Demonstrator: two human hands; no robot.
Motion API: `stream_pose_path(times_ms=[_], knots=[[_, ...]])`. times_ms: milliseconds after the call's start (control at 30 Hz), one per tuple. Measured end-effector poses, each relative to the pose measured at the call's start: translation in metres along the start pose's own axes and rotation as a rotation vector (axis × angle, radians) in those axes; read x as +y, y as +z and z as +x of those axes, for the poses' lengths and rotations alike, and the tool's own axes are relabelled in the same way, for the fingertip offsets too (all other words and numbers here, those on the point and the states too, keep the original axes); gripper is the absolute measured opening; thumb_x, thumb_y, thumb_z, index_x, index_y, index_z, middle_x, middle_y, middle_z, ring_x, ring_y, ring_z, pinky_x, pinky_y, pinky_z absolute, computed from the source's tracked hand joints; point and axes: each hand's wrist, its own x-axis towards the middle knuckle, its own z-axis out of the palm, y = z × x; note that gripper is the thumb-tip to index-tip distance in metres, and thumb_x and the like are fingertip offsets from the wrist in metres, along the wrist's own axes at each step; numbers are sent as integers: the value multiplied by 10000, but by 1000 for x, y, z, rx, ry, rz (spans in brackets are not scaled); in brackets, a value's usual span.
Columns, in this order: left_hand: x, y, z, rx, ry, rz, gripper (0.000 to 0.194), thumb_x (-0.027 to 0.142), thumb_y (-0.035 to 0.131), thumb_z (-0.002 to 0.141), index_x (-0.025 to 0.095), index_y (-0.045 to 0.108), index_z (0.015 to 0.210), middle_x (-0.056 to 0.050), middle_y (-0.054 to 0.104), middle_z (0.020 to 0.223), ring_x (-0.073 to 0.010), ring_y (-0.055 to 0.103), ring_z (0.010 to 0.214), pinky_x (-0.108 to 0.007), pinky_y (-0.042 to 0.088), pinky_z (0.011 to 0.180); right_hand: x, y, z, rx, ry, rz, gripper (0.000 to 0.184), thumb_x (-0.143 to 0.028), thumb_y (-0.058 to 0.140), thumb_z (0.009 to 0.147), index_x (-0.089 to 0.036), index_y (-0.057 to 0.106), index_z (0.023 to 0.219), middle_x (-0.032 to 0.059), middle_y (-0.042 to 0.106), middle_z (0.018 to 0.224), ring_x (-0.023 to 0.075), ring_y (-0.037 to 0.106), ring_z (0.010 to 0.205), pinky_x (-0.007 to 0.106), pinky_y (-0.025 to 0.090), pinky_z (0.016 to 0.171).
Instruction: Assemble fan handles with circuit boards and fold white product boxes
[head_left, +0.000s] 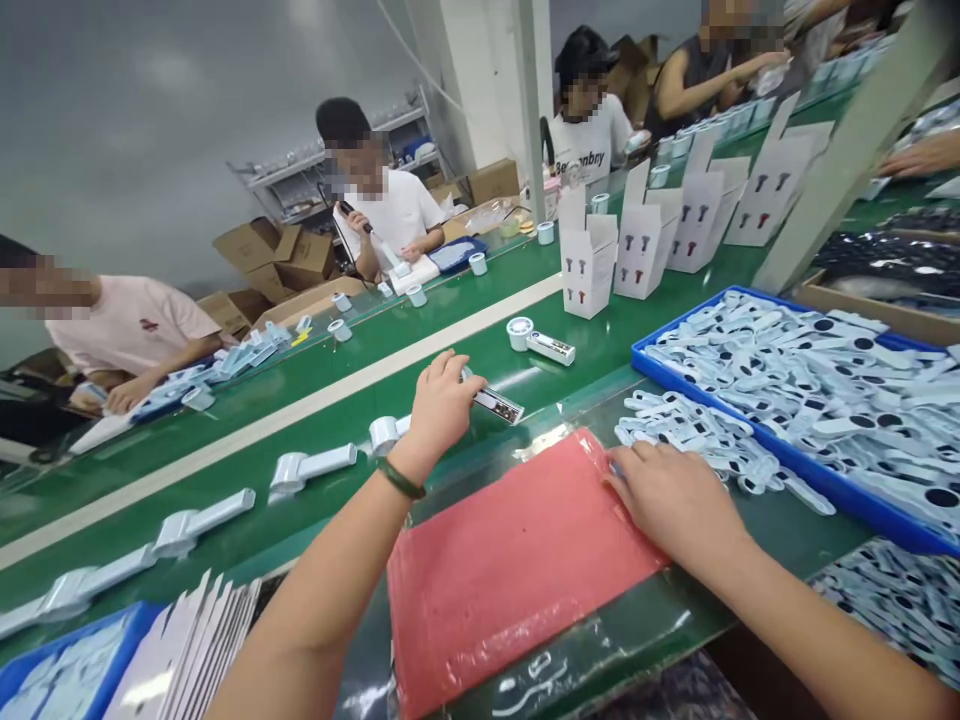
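My left hand (441,405) reaches over the green conveyor belt (315,400), fingers closed on a white handheld device (496,404) with a dark panel. My right hand (671,492) rests palm down at the right edge of a pink mat (510,560), fingers curled over a small light-blue part I can barely see. A loose pile of light-blue plastic shells (697,435) lies just beyond that hand. Another white device (551,347) lies further along the belt beside a round white cap (519,333).
A blue tray (645,352) full of light-blue shells stands at the right. Finished white devices (311,467) lie in a row on the belt to the left. White cartons (589,262) stand on the belt beyond. Other people sit across the belt.
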Motion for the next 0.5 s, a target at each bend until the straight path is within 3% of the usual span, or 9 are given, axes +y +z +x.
stream_pose_path(times_ms=[100,200,267,333,400,500], knots=[[-22,29,44,-100,-111,-42,343,105,557,884,261,728,1137,-98,425,1527,-342,283,1466,-529,342,1146,-8,6,5,35,0,156,272,-206,447,993,-195,656,1167,93,678,969,261,669,833,376,485,715],[-35,51,53,-159,-127,-78,469,90,525,901,295,631,1310,-72,397,1567,-252,353,1447,-423,360,1150,-23,9,3,93,-20,553,297,-265,419,998,-232,604,1229,82,667,1056,222,677,826,349,524,709],[-45,54,41,-182,-164,-86,559,177,543,926,306,464,1464,-73,349,1602,-232,338,1459,-404,344,1156,-34,12,-2,52,-51,818,251,-295,428,997,-262,607,1171,55,676,1048,201,682,845,329,545,733],[-59,50,18,-205,-252,-75,608,348,577,928,255,399,1502,-121,336,1605,-296,303,1472,-459,339,1142,-43,16,-9,-22,-73,920,206,-305,434,1001,-277,618,1090,37,688,1015,199,684,838,336,550,736],[-74,39,-9,-252,-349,-62,570,475,583,906,205,522,1405,-164,466,1509,-354,380,1411,-478,384,1082,-45,21,-17,-42,-109,850,212,-313,426,1009,-276,631,1043,44,689,1013,222,681,849,368,543,724],[-84,22,-45,-325,-418,-70,402,497,595,890,212,678,1162,-112,684,1169,-289,608,1124,-361,473,907,-39,28,-27,19,-168,637,246,-333,424,1009,-262,657,972,63,677,953,267,661,829,426,519,704]])
